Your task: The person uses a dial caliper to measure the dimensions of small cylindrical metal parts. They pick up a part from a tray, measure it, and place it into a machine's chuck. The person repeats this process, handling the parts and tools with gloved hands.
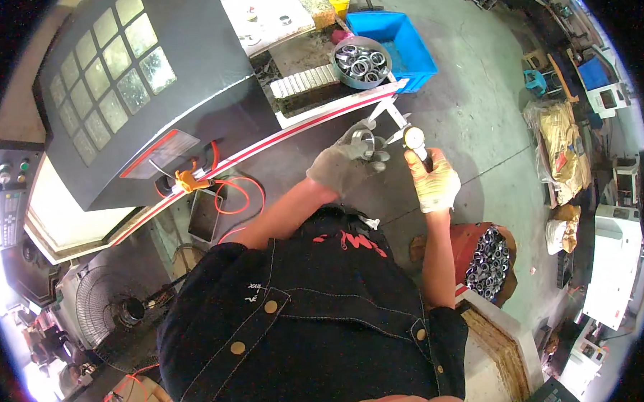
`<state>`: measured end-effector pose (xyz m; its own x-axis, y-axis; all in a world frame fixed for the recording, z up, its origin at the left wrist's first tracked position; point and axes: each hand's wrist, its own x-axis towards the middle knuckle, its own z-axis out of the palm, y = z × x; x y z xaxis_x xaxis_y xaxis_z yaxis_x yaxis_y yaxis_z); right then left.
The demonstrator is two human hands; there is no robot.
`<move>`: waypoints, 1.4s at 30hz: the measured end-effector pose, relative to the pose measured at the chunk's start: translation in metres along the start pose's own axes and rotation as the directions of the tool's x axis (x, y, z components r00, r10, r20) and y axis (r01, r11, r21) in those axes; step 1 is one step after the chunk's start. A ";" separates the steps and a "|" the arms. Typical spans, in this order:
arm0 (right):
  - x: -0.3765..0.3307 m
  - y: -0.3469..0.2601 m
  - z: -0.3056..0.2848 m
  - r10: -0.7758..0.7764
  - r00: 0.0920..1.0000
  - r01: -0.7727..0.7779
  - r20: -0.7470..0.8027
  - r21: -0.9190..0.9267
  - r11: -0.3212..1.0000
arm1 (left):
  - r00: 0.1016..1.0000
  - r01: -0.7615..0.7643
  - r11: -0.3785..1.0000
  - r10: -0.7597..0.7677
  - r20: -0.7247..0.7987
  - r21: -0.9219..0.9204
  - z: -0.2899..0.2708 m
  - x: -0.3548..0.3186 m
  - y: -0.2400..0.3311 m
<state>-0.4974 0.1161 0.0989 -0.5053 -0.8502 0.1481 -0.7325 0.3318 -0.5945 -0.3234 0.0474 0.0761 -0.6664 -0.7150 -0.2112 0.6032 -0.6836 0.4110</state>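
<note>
My left hand (pixel 345 164), in a grey work glove, is closed around a metal ring (pixel 365 143) whose open bore faces up. Beside it, my right hand (pixel 435 182), in a pale yellowish glove, grips a dial caliper (pixel 413 138) with a round white dial. The caliper's pale jaws point up and left, toward the ring. Whether they touch the ring is too small to tell. Beyond my hands, a round grey basin (pixel 339 75) full of similar metal rings rests on the machine's ledge.
A blue plastic bin (pixel 420 56) stands behind the basin. To the left is a dark machine door (pixel 189 110) with an orange air gun (pixel 190 181) and coiled hose. A reddish container of rings (pixel 459 247) sits at my right; a floor fan (pixel 100 304) is at lower left.
</note>
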 end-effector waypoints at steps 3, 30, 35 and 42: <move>-0.006 0.002 0.002 -0.019 1.000 0.019 -0.012 0.055 0.998 | 0.994 -0.084 0.976 0.067 0.090 0.201 0.006 -0.008 0.000; -0.030 0.008 -0.005 -0.158 0.973 0.173 -0.167 0.081 0.982 | 0.979 -0.177 0.817 0.090 0.182 0.550 0.009 -0.019 -0.012; -0.029 0.001 -0.016 -0.145 0.976 0.148 -0.160 0.008 0.989 | 0.962 -0.210 0.827 0.078 0.263 0.522 0.004 -0.014 -0.013; -0.030 -0.001 -0.015 -0.125 0.981 0.123 -0.149 -0.017 0.992 | 0.962 -0.211 0.818 0.077 0.261 0.536 0.005 -0.014 -0.011</move>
<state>-0.4882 0.1473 0.1072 -0.4723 -0.8145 0.3368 -0.7970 0.2313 -0.5580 -0.3227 0.0660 0.0790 -0.7095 -0.7022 0.0600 0.3989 -0.3300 0.8556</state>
